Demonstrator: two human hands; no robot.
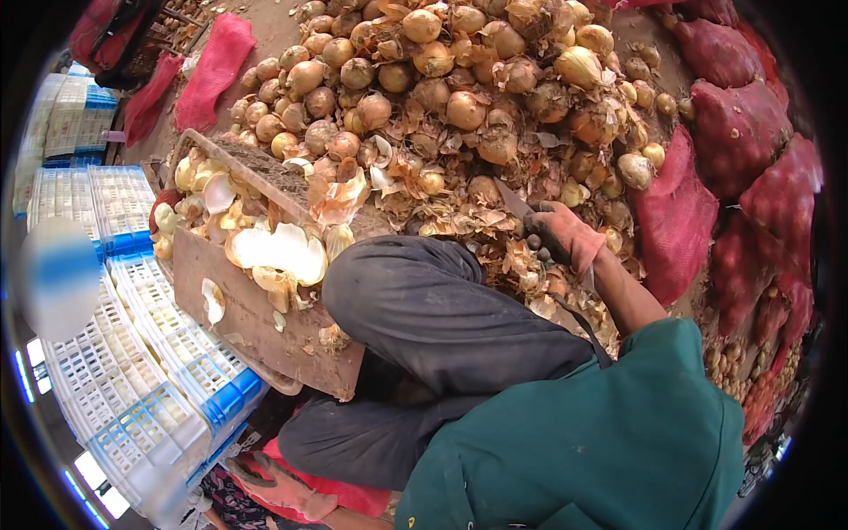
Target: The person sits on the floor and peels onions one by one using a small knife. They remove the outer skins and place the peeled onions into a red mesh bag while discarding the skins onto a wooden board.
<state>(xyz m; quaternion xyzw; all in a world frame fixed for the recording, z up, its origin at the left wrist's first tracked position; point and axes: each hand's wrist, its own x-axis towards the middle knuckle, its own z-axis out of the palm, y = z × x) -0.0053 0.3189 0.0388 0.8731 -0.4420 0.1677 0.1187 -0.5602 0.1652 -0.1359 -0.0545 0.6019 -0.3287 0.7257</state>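
My right hand (562, 237), in an orange glove with a dark palm, grips a knife (511, 200) by its handle. The broad blade points away from my leg over loose onion skins (464, 215). At the bottom left, my gloved left hand (281, 487) has its fingers apart against red mesh fabric (361, 493). No onion shows in it. By my knee, a worn brown board (245, 301) carries white and brown peel (281, 255). Behind the board, several peeled onions (192, 169) lie beside a dirty crate rim (245, 172).
A large heap of unpeeled onions (430, 59) spreads ahead. White and blue plastic crates (126, 371) with pale contents stand stacked at the left. Full red mesh sacks (739, 119) line the right, near a flat mesh sack (676, 218). Another person's patterned clothing (225, 493) shows at the bottom left.
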